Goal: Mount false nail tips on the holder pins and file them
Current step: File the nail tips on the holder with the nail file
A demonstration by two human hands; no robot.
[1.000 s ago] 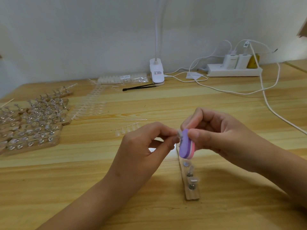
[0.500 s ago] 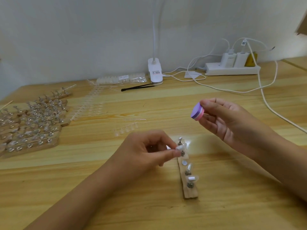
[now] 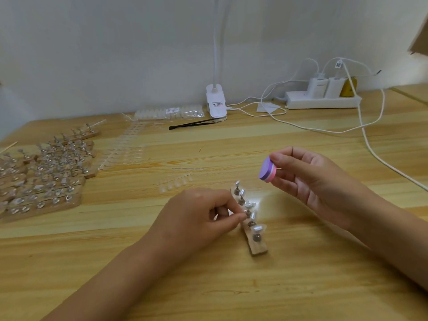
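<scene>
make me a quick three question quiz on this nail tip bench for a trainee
1. True or false: the right hand holds the purple and pink buffer block up off the table.
2. What lies beside the base of the clip lamp? A black tweezers; B scissors; C a paintbrush.
3. Which hand pinches at a pin on the wooden pin holder?
Key: 1 true; 2 A; 3 the left hand.
</scene>
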